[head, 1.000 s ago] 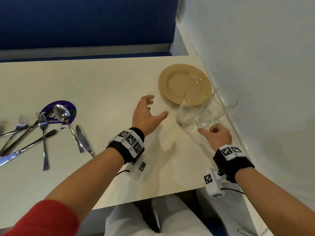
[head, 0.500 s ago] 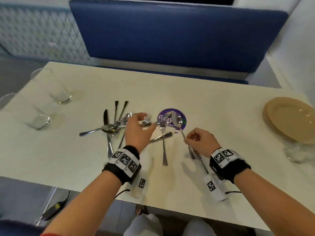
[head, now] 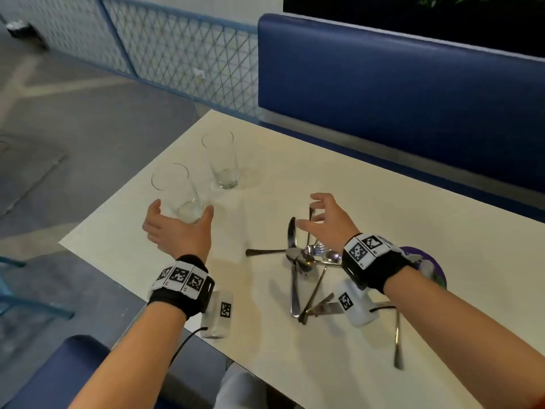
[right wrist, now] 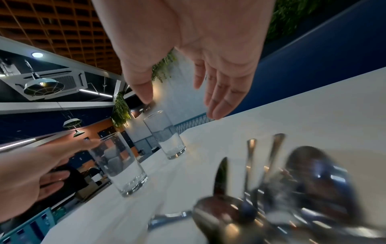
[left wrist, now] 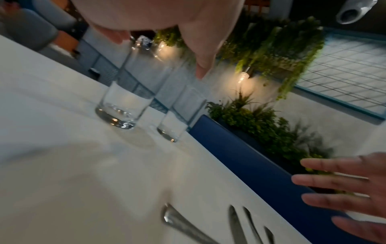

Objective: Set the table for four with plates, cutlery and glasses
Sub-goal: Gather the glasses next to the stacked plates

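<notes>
Two empty clear glasses stand at the left end of the cream table [head: 383, 219]. My left hand [head: 177, 231] is spread open around the base of the near glass [head: 174, 190], thumb on its right, fingers on its left; contact is not clear. The far glass [head: 221, 160] stands free behind it. To the right, my right hand [head: 321, 219] hovers open with spread fingers over a pile of cutlery [head: 303, 261]. The left wrist view shows the near glass [left wrist: 125, 99] and the far glass [left wrist: 179, 115]. The right wrist view has the open right hand [right wrist: 198, 82] above the blurred cutlery [right wrist: 271, 198].
A blue bench back [head: 383, 84] runs along the table's far side. A purple round mat [head: 436, 270] lies partly under my right wrist. One fork [head: 398, 343] lies apart near the front edge. The table's left edge drops to the floor beside a mesh fence [head: 177, 54].
My view has swung left from the plates to the cutlery and then the glasses. Both hands have left the cutlery; the left hand moved to the near glass, the right hand opened.
</notes>
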A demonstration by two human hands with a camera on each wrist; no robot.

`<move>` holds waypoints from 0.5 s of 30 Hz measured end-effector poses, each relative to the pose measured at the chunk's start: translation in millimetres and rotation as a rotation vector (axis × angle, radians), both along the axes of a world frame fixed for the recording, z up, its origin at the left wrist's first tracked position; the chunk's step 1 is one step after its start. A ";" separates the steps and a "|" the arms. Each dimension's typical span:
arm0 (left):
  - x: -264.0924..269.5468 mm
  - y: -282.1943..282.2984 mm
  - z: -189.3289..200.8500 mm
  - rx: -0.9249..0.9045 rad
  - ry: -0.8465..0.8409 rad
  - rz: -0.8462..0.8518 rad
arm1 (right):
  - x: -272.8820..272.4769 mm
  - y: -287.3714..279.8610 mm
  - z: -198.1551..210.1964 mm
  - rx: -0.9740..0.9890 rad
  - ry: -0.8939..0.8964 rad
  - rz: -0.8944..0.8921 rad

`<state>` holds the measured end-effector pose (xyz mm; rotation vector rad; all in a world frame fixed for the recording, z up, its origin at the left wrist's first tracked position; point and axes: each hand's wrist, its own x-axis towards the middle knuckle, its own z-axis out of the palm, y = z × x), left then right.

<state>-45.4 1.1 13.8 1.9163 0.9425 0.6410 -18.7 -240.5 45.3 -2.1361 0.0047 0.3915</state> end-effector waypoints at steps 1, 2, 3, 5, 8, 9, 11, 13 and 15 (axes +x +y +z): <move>9.2 12.6 -3.6 -0.053 0.008 0.015 | 12.4 14.3 0.2 0.020 0.013 -0.014; 20.1 25.9 -8.9 -0.116 0.013 0.016 | 25.8 29.1 0.0 0.035 0.026 -0.029; 29.6 38.3 -13.5 -0.184 0.019 0.000 | 37.9 43.7 0.0 0.041 0.045 -0.042; 45.1 60.2 -23.9 -0.292 0.039 -0.068 | 60.9 73.0 -1.9 0.031 0.081 -0.049; 56.7 80.0 -35.9 -0.268 0.133 -0.257 | 92.6 111.9 -7.9 0.007 0.110 -0.039; 60.7 87.0 -38.7 -0.246 0.139 -0.303 | 104.8 126.2 -11.1 0.001 0.113 -0.038; 61.7 92.8 -37.8 -0.255 0.127 -0.366 | 123.1 146.5 -14.6 0.000 0.106 -0.043; 63.7 101.2 -38.3 -0.255 0.134 -0.414 | 140.0 168.0 -19.4 0.022 0.108 -0.072; 64.2 106.1 -37.4 -0.239 0.144 -0.454 | 151.5 183.9 -25.0 0.052 0.112 -0.102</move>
